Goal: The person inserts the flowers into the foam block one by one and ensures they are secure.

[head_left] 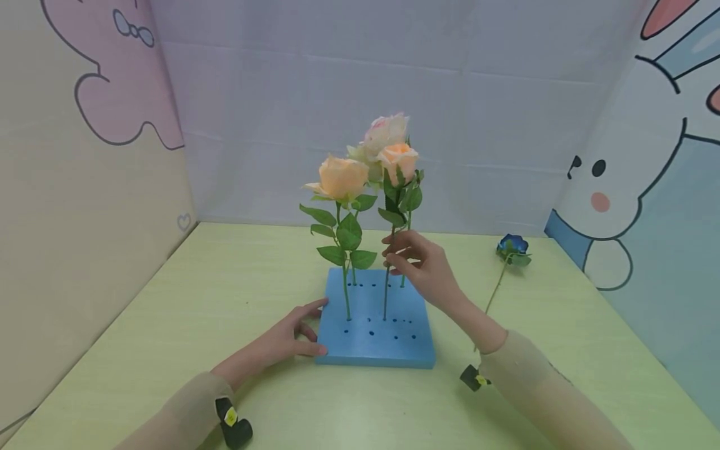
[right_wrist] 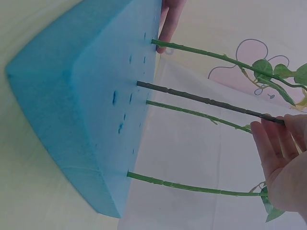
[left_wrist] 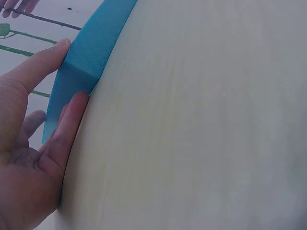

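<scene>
A blue foam block point(head_left: 377, 350) with rows of small holes lies on the table. My right hand point(head_left: 424, 265) pinches the dark stem of a small peach rose point(head_left: 399, 164) between thumb and fingers. In the right wrist view, the lower end of that dark stem point(right_wrist: 206, 100) meets the block's face at a hole. My left hand point(head_left: 289, 337) rests against the block's left side, touching its edge with thumb and fingers. A larger pale-orange rose point(head_left: 340, 179) stands upright in the block, left of the held one. Behind them is a pale pink flower point(head_left: 387, 132), partly hidden.
A blue rose point(head_left: 512, 245) lies on the table to the right, its long stem running toward the right forearm. White cloth point(head_left: 270, 125) hangs behind the table. Cartoon-printed panels point(head_left: 675, 206) flank both sides.
</scene>
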`<action>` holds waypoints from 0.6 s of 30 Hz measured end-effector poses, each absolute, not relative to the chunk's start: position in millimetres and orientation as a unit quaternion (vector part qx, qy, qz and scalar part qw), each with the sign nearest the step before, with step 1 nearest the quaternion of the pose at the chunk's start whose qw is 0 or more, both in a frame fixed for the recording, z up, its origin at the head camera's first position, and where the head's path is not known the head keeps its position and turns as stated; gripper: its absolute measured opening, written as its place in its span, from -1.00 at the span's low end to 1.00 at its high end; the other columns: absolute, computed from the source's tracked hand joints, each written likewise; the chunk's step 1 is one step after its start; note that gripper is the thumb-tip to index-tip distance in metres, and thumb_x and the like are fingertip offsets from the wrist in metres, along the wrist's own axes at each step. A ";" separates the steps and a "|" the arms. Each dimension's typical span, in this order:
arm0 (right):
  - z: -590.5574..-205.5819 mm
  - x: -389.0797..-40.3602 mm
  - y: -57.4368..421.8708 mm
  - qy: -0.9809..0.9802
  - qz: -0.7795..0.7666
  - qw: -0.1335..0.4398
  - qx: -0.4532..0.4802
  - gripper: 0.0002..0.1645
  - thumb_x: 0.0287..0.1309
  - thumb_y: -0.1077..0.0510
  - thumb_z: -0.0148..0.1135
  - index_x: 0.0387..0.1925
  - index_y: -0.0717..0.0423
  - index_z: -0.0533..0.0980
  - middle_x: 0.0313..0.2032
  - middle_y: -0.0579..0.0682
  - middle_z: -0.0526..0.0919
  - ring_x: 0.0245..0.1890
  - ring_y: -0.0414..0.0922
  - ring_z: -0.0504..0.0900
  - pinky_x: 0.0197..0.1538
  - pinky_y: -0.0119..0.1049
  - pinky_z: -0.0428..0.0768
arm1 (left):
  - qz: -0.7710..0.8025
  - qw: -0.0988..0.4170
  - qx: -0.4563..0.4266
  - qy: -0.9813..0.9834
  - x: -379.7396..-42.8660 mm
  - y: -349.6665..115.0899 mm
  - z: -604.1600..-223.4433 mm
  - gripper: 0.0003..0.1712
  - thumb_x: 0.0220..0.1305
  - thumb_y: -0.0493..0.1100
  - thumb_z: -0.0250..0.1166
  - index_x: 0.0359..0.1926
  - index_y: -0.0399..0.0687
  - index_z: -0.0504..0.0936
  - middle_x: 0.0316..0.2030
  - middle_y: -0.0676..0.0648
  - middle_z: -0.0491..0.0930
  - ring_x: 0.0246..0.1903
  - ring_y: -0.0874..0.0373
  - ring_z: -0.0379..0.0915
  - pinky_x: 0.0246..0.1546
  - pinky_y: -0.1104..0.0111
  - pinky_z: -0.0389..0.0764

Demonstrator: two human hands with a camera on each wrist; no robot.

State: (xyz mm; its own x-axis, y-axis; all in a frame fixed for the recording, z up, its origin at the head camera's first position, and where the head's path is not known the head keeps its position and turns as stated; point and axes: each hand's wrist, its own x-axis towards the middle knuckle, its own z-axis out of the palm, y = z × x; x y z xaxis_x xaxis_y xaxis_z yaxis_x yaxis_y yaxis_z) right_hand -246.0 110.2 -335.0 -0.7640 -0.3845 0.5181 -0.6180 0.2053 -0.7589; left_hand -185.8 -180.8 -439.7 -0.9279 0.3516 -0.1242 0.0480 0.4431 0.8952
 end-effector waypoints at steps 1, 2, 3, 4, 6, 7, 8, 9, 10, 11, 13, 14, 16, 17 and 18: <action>-334.5 -246.3 110.6 -0.769 0.539 0.106 0.327 -0.80 0.30 0.32 0.18 -0.05 0.18 0.54 -0.09 0.17 0.67 -0.26 0.03 0.75 -0.27 -0.29 0.72 | 0.514 0.148 0.120 0.836 -185.8 -180.6 -439.5 0.10 0.06 -0.02 0.53 0.54 0.17 0.09 0.43 -0.25 0.20 -0.07 0.08 0.47 -0.13 0.31 0.58; -333.9 -246.5 111.1 -0.770 0.538 0.104 0.326 -0.81 0.30 0.32 0.18 -0.06 0.19 0.54 -0.08 0.18 0.67 -0.26 0.03 0.76 -0.26 -0.28 0.72 | 0.514 0.148 0.120 0.836 -185.9 -180.5 -439.4 0.10 0.06 -0.02 0.53 0.54 0.16 0.09 0.43 -0.25 0.20 -0.07 0.08 0.47 -0.14 0.31 0.58; -333.2 -246.3 111.5 -0.771 0.538 0.101 0.326 -0.81 0.30 0.32 0.19 -0.06 0.19 0.54 -0.09 0.18 0.68 -0.26 0.04 0.76 -0.26 -0.26 0.72 | 0.515 0.148 0.121 0.836 -186.0 -180.3 -439.4 0.10 0.06 -0.02 0.53 0.54 0.16 0.09 0.43 -0.25 0.20 -0.07 0.07 0.47 -0.14 0.32 0.59; -332.7 -246.1 111.7 -0.772 0.537 0.099 0.325 -0.81 0.30 0.32 0.19 -0.06 0.20 0.55 -0.09 0.18 0.68 -0.27 0.04 0.76 -0.26 -0.26 0.72 | 0.514 0.148 0.121 0.836 -186.0 -180.4 -439.6 0.10 0.06 -0.02 0.52 0.54 0.15 0.09 0.43 -0.25 0.20 -0.07 0.07 0.47 -0.14 0.32 0.58; -331.6 -245.7 112.2 -0.775 0.535 0.096 0.323 -0.81 0.30 0.31 0.19 -0.06 0.20 0.56 -0.12 0.19 0.69 -0.27 0.04 0.76 -0.26 -0.25 0.72 | 0.515 0.148 0.121 0.836 -186.0 -180.5 -439.9 0.10 0.07 -0.02 0.52 0.54 0.15 0.09 0.43 -0.25 0.20 -0.07 0.07 0.47 -0.14 0.31 0.59; -331.3 -245.7 112.5 -0.776 0.535 0.094 0.321 -0.81 0.30 0.30 0.19 -0.06 0.20 0.56 -0.13 0.19 0.69 -0.27 0.04 0.77 -0.26 -0.24 0.72 | 0.515 0.148 0.121 0.836 -186.0 -180.6 -440.0 0.10 0.06 -0.02 0.52 0.54 0.15 0.09 0.43 -0.25 0.20 -0.07 0.07 0.47 -0.14 0.31 0.58; -331.2 -245.8 112.9 -0.778 0.532 0.094 0.319 -0.81 0.30 0.30 0.19 -0.07 0.20 0.57 -0.14 0.18 0.70 -0.27 0.04 0.77 -0.26 -0.24 0.72 | 0.514 0.148 0.121 0.836 -185.9 -180.7 -440.0 0.10 0.06 -0.02 0.52 0.54 0.16 0.09 0.43 -0.25 0.20 -0.07 0.07 0.47 -0.14 0.31 0.58; -331.1 -246.0 113.2 -0.780 0.530 0.094 0.319 -0.81 0.30 0.30 0.19 -0.07 0.19 0.57 -0.15 0.17 0.70 -0.27 0.03 0.77 -0.26 -0.26 0.72 | 0.514 0.147 0.122 0.836 -185.8 -180.7 -439.9 0.10 0.06 -0.03 0.52 0.54 0.16 0.09 0.43 -0.25 0.20 -0.07 0.07 0.47 -0.14 0.31 0.58; -331.2 -246.4 113.7 -0.781 0.528 0.094 0.318 -0.82 0.30 0.29 0.19 -0.07 0.19 0.57 -0.15 0.16 0.71 -0.27 0.02 0.77 -0.26 -0.27 0.72 | 0.513 0.147 0.122 0.837 -185.7 -180.7 -439.9 0.10 0.06 -0.02 0.52 0.54 0.16 0.09 0.43 -0.25 0.20 -0.07 0.07 0.47 -0.14 0.31 0.57; -331.4 -246.9 114.0 -0.782 0.527 0.095 0.319 -0.82 0.30 0.30 0.19 -0.08 0.18 0.57 -0.16 0.16 0.71 -0.27 0.01 0.77 -0.26 -0.27 0.72 | 0.513 0.147 0.123 0.837 -185.6 -180.7 -439.7 0.10 0.07 -0.02 0.52 0.54 0.15 0.09 0.42 -0.25 0.20 -0.07 0.07 0.47 -0.13 0.31 0.57; -331.8 -247.6 114.6 -0.783 0.524 0.095 0.321 -0.82 0.30 0.30 0.19 -0.08 0.18 0.57 -0.16 0.15 0.71 -0.26 0.00 0.77 -0.26 -0.30 0.72 | 0.513 0.147 0.123 0.837 -185.3 -180.5 -439.2 0.10 0.06 -0.02 0.52 0.54 0.15 0.09 0.42 -0.25 0.20 -0.07 0.07 0.47 -0.13 0.31 0.56; -331.8 -247.6 114.8 -0.783 0.523 0.096 0.322 -0.82 0.30 0.30 0.19 -0.08 0.18 0.57 -0.16 0.15 0.71 -0.26 -0.01 0.77 -0.26 -0.30 0.72 | 0.513 0.147 0.123 0.837 -185.2 -180.5 -438.9 0.10 0.06 -0.02 0.52 0.54 0.15 0.09 0.42 -0.25 0.20 -0.07 0.07 0.47 -0.13 0.30 0.56; -331.6 -247.6 115.1 -0.783 0.522 0.096 0.324 -0.82 0.30 0.31 0.19 -0.08 0.18 0.57 -0.15 0.15 0.71 -0.27 -0.02 0.77 -0.26 -0.29 0.72 | 0.513 0.148 0.122 0.837 -185.2 -180.4 -438.6 0.10 0.06 -0.02 0.52 0.54 0.15 0.09 0.43 -0.25 0.20 -0.06 0.07 0.47 -0.12 0.30 0.56; -331.4 -247.5 115.2 -0.783 0.522 0.096 0.325 -0.82 0.30 0.31 0.19 -0.08 0.18 0.57 -0.15 0.15 0.71 -0.27 -0.02 0.77 -0.26 -0.26 0.72 | 0.512 0.147 0.121 0.837 -185.1 -180.4 -438.5 0.10 0.06 -0.02 0.52 0.54 0.15 0.09 0.43 -0.24 0.20 -0.06 0.07 0.47 -0.12 0.30 0.55; -331.2 -247.3 115.4 -0.783 0.522 0.095 0.325 -0.82 0.30 0.31 0.19 -0.08 0.18 0.57 -0.15 0.15 0.71 -0.27 -0.02 0.77 -0.25 -0.24 0.72 | 0.512 0.148 0.121 0.838 -185.1 -180.4 -438.3 0.11 0.06 -0.01 0.53 0.54 0.15 0.09 0.43 -0.24 0.20 -0.06 0.07 0.47 -0.12 0.30 0.55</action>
